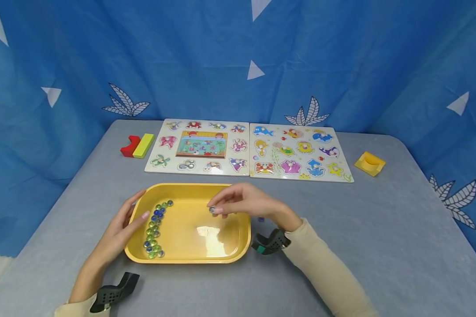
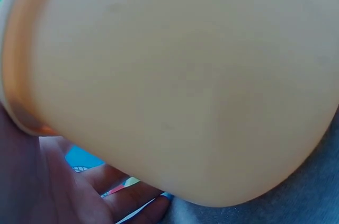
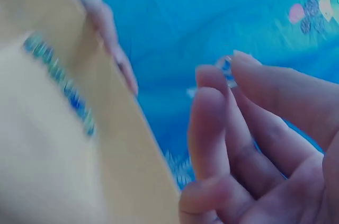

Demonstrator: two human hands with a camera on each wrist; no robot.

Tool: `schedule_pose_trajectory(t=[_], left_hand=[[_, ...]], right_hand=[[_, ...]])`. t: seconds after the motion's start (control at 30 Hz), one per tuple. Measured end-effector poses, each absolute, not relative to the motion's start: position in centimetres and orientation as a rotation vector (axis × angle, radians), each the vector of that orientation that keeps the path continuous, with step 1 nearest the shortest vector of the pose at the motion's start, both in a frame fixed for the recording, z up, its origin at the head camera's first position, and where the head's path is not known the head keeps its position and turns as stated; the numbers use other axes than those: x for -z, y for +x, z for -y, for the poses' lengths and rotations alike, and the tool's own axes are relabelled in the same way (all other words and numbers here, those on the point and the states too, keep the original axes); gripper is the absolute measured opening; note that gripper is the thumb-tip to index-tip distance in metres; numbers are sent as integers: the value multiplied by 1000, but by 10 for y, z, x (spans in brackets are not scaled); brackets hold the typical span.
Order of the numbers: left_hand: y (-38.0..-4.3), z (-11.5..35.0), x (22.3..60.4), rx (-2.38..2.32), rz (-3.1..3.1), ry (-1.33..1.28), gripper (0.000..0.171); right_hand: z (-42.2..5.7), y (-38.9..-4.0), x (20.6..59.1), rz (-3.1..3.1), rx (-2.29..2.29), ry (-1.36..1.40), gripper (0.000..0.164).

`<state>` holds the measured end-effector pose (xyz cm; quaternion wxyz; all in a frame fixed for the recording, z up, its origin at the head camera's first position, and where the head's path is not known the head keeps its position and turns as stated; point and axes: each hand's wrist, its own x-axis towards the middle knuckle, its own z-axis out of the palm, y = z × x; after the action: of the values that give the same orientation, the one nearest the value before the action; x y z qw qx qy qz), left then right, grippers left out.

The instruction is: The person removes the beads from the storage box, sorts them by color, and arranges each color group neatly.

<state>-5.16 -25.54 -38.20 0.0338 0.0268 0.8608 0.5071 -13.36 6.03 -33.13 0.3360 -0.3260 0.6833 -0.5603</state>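
Note:
A yellow tray [image 1: 190, 259] stands in the middle of the table. Along its left side several green and blue glass marbles [image 1: 152, 235] lie in an uneven line. My left hand [image 1: 117, 231] grips the tray's left end, thumb over the rim and fingers along the outside. In the left wrist view the tray's pale outer surface [image 2: 180, 86] fills most of the picture. Above the tray's right half, my right hand [image 1: 247, 202] pinches a clear glass marble with blue in it [image 1: 212, 210] between thumb and fingertips. The right wrist view shows that marble [image 3: 226, 68] partly covered by fingers.
Just right of the tray lies a dark blue marble [image 1: 261, 219]. Behind it are two puzzle boards with sea animals, left [image 1: 170, 169] and right [image 1: 301, 174]. Red [image 1: 130, 146] and lime-green [image 1: 143, 145] blocks sit far left, a yellow block [image 1: 370, 164] far right.

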Motion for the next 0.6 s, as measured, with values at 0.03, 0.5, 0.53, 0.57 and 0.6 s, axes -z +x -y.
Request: schedule_pose_trajectory(t=[0.03, 0.5, 0.53, 0.57, 0.6], left_hand=[[-52, 255, 382, -1560, -2649, 82, 58], [-52, 255, 381, -1529, -2655, 59, 59], [-52, 255, 381, -1531, -2654, 58, 59], [-52, 255, 381, -1531, -2655, 58, 59], [-52, 255, 381, -1536, -2654, 62, 59]], right_hand=[[-71, -133, 334, -1824, 1476, -816, 24], [-168, -108, 376, -2316, 1402, -542, 18], [-171, -105, 380, -2355, 1375, -522, 16], [-173, -103, 385, -2394, 1351, -511, 14], [-175, -102, 389, -2437, 1324, -500, 13]])
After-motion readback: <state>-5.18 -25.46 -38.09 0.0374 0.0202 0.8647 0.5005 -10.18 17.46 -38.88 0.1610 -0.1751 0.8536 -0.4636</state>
